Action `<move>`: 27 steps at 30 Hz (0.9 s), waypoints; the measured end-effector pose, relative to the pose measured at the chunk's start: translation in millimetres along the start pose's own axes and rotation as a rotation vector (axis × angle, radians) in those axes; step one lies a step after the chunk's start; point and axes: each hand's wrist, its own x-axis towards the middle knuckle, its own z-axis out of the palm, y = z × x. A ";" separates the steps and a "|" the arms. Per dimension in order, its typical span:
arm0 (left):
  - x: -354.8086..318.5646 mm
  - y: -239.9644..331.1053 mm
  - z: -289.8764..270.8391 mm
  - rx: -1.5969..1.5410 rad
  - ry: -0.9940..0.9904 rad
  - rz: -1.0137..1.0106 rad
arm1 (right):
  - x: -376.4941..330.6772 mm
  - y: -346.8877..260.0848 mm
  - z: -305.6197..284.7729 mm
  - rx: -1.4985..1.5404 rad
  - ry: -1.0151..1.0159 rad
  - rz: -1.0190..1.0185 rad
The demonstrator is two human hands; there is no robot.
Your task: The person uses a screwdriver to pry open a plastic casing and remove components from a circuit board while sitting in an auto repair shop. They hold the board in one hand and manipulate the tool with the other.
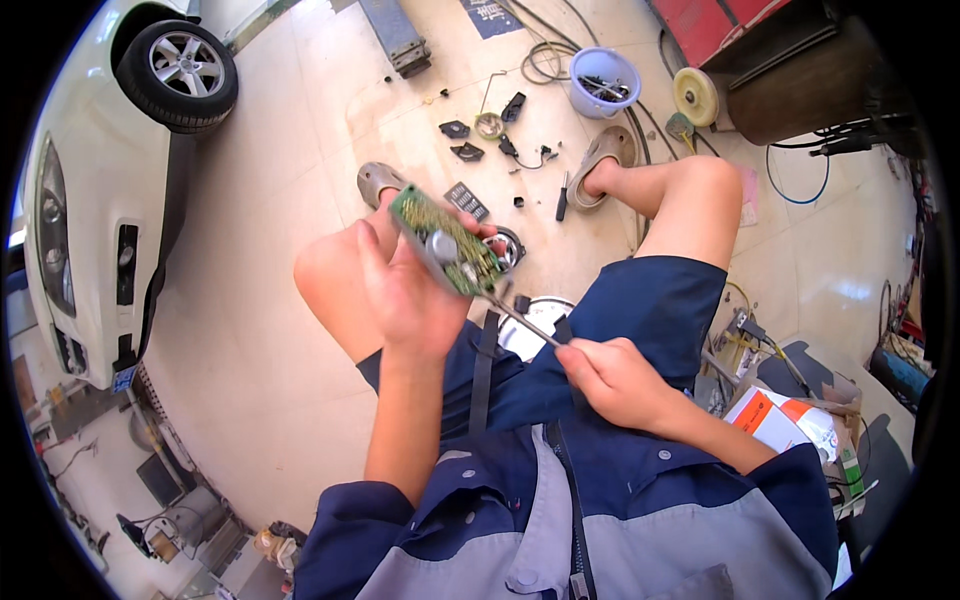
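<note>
My left hand [415,305] grips a green circuit board [447,240] from below, in front of my knees. A round grey part sits on the board among many solder points. My right hand [615,378] is closed round a tool with a long thin metal shaft [527,324]; its handle is hidden in my fist. The shaft's far end meets the board's lower right corner, where blur hides the exact contact. Just beyond my left fingers is a round black and silver part [508,247]. A dark keypad-like piece [466,201] lies on the floor behind the board.
Several black plastic pieces [466,152] and a black-handled screwdriver [562,198] are scattered on the tiles. A lilac bucket [604,82] of metal parts stands beyond my right foot, near cables. On the left is a white car [110,200]; at lower right, a cluttered box [780,420].
</note>
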 end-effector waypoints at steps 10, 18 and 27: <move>108.2 -11.8 -114.7 0.035 0.169 -0.301 | 55.3 24.8 38.8 -0.095 0.027 0.122; 110.8 -50.5 -134.0 0.091 0.270 -0.056 | 65.6 79.4 66.6 0.402 -0.124 0.313; 108.2 -60.4 -135.6 0.012 0.153 -0.171 | 56.7 94.2 72.7 0.630 -0.165 0.380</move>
